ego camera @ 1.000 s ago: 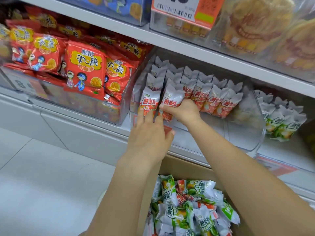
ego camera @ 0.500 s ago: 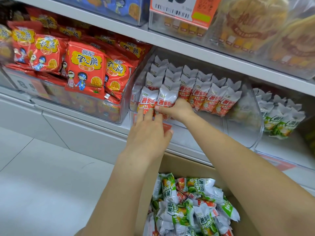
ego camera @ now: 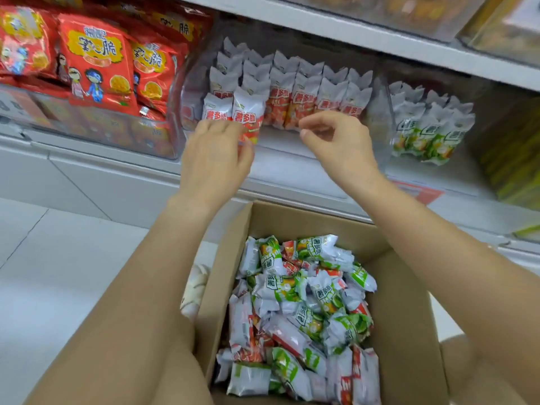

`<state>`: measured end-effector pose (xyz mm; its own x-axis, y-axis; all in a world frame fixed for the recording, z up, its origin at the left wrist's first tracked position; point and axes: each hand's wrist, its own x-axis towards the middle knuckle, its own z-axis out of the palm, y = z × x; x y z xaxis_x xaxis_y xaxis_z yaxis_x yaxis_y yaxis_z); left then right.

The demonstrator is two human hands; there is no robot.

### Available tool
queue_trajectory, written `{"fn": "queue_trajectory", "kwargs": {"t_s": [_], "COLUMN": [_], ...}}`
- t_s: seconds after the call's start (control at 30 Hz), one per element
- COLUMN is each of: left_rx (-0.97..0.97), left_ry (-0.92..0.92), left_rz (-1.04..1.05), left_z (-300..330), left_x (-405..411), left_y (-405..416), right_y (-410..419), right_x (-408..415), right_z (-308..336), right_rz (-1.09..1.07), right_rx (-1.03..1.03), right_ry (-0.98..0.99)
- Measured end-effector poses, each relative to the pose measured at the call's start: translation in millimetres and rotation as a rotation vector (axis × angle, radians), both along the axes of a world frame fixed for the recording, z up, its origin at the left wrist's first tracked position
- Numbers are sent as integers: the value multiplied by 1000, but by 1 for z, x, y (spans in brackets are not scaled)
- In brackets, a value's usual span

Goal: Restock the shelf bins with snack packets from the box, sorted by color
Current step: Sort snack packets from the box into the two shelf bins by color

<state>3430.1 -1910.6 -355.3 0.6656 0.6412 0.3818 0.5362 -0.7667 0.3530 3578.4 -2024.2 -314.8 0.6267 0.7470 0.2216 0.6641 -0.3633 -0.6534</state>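
Below shelf, square cardboard box (ego camera: 409, 302), crinkly foil packets (ego camera: 295, 302)

Red packets (ego camera: 280, 95) upright in bin; mixed red-green packets (ego camera: 301, 311) heaped in box (ego camera: 409, 317).

Both bare forearms reach forward and up, wrists well apart. The left hand (ego camera: 214, 154) shows its back, fingers bent forward and blurred. The right hand (ego camera: 339, 141) hangs with fingers loosely curled, holding nothing.

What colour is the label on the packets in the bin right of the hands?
Green, on white packets, clearest in the head view.
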Motion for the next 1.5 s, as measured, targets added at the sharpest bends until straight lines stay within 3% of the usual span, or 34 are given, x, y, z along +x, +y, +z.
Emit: {"fn": "queue_trajectory", "kwargs": {"t_s": [0.1, 0.17, 0.37, 0.5, 0.67, 0.87, 1.0, 1.07, 1.13, 1.2, 1.27, 1.37, 1.43, 1.5], "left_rx": [33, -23, -150, -297, -273, -111, 64, 156, 222, 232, 155, -6, -1, 132], "left_ry": [-18, 75, 748, 1147, 1481, 1478, 1566, 1605, 1655, 1694, 1705, 1700, 1752, 1847], "left_rz": [-154, -277, -566, -580, -614, -523, -635, -719, -748, -713, -629, -526, -560, -648], "left_z": [-10, -24, -89, -141, -170, -196, -214, -225, -232, -233, -233, -236, -235, -238], "left_x": [-1, -2, -1, -11, -28, -43, -49, -51, -51, -50, -51, -53, -53, -53], "left_y": [-29, -58, -127, -152, -172, -152, -160, -168, -172, -173, -173, -173, -172, -171], "right_y": [-62, -103, -208, -253, -287, -281, -277, -273, -271, -277, -274, -269, -270, -270], "right_x": [-4, -3, -3, -17, -29, -34, -42, -44, -42, -48, -51, -46, -50, -48], "right_z": [-16, -42, -144, -202, -245, -272, -286, -288, -271, -292, -286, -284, -287, -288], "right_rz": [-45, -89, -82, 39, 373, 688, 623, 622, 444, 720, 772, 590, 559, 562], "right_rx": [70, -22, -787, -1135, -1397, -1637, -1715, -1786, -1877, -1754, -1754, -1748, -1782, -1762], "right_ry": [73, 149, 346, 269, -82, -408, -345, -475, -511, -611, -391, -275, -310, -386]}}
